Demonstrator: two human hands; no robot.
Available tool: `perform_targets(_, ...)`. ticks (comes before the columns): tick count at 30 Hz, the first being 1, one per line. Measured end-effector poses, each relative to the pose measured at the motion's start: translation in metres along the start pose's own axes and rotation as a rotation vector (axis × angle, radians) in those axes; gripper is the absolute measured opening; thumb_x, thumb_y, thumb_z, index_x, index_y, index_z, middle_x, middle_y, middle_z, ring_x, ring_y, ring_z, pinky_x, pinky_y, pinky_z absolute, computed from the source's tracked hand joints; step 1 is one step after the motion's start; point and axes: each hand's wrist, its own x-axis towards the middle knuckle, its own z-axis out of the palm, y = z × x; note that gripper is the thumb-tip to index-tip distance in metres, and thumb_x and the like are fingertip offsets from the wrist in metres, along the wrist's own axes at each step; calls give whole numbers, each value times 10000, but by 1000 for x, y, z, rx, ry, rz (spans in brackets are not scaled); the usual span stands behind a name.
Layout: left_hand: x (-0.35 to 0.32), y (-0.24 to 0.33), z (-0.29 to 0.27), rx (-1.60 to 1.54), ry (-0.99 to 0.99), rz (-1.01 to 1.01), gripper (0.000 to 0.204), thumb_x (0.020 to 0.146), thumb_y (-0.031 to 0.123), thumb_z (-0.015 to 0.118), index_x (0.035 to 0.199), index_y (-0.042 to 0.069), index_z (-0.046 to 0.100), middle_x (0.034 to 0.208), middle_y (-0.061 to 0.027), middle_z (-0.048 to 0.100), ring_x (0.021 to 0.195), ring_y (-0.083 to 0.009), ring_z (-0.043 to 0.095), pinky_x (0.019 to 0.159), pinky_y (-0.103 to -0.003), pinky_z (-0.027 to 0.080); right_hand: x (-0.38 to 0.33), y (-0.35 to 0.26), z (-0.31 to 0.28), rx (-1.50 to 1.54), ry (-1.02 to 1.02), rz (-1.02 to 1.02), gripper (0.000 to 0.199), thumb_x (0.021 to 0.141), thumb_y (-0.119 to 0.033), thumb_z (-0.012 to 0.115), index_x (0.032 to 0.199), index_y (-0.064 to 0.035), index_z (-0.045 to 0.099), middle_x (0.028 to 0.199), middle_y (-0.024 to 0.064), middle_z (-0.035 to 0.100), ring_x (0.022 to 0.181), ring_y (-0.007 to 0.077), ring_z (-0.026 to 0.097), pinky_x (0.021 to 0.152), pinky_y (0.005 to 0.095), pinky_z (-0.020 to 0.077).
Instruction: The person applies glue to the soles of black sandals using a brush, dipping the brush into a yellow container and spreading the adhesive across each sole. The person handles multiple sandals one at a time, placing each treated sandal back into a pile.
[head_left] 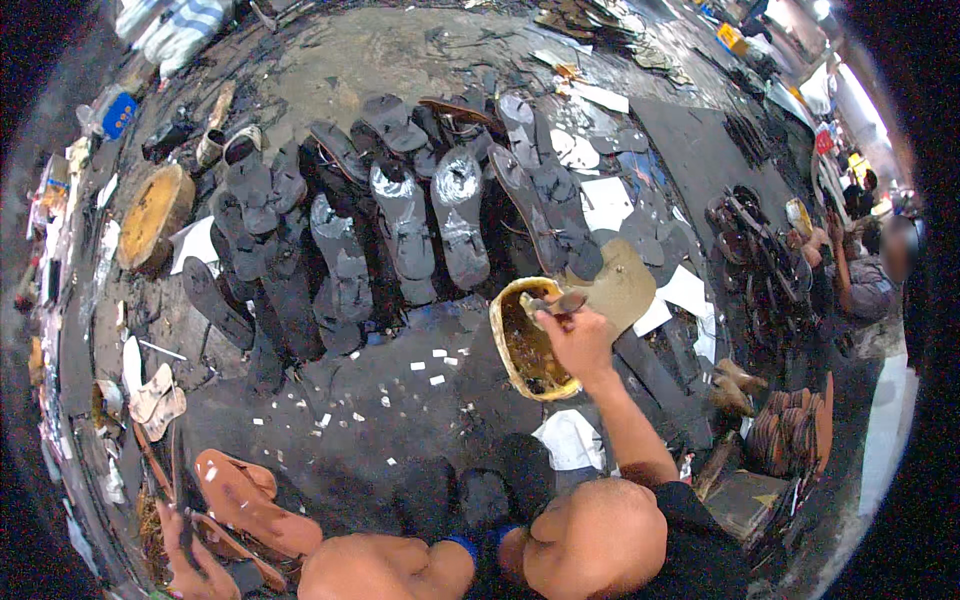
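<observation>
My right hand [577, 338] is closed around a short brush-like tool [570, 302], its exact kind hard to make out. It is over the opening of a yellow container [503, 352] with a crusted, stained rim and brownish residue inside. Beyond the container lie rows of dark sandals and soles. One sole [460, 215] and another [400, 225] carry shiny whitish smears on their upper ends. A flat olive-tan piece [625, 285] sits just right of my hand. My left hand does not show; only my knees [600, 535] and right arm appear at the lower edge.
Brown sandals [255, 500] lie at lower left. A round wooden block [157, 217] stands at left. White scraps [605, 203] and a white cloth-like piece [572, 440] are scattered about. At right, another person [870, 270] sits by a pile of dark straps [755, 245]. Stacked brown soles [790, 430] are nearer.
</observation>
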Motion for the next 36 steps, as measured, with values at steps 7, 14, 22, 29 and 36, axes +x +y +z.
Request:
perform_targets(7, 27, 73, 199, -164, -358, 379, 870, 773, 177, 780, 1484, -19, 318, 1454, -246, 433, 1374, -426, 386, 1160, -473, 313, -30, 9, -22, 230, 205, -137, 243, 885, -224, 724, 1012, -20, 688, 771, 193, 685, 649, 361, 663, 622, 414, 524)
perform_targets(14, 35, 115, 253, -366, -202, 521, 877, 800, 249, 776, 1486, -47, 318, 1495, -257, 390, 1414, -434, 324, 1179, -487, 265, -85, 24, -79, -21, -408, 81, 303, 862, -208, 713, 1043, 21, 634, 731, 183, 644, 631, 263, 634, 598, 384, 493)
perform_targets(22, 135, 174, 270, -293, -342, 528, 799, 943, 581, 543, 1515, 47, 386, 1611, -172, 277, 1501, -376, 193, 1197, -560, 126, -72, -56, -48, 989, -524, 387, 225, 873, -168, 760, 1030, -31, 674, 934, 46, 696, 774, 146, 662, 713, 313, 549)
perform_targets(29, 124, 220, 223, -1988, -610, -182, 438, 1072, 355, 400, 1318, 45, 588, 1226, -78, 663, 1083, -204, 648, 962, -339, 510, -26, -144, 24, 491, -161, -663, 231, 879, -111, 749, 1066, -8, 662, 967, 99, 707, 878, 175, 682, 762, 296, 526)
perform_targets(36, 112, 231, 223, -1760, -476, -156, 435, 1051, 345, 462, 1345, 40, 564, 1266, -45, 626, 1145, -176, 597, 1002, -335, 462, -33, -152, 7, 612, -242, -666, 163, 896, -191, 714, 1013, -78, 712, 970, 129, 726, 900, 330, 700, 801, 395, 544)
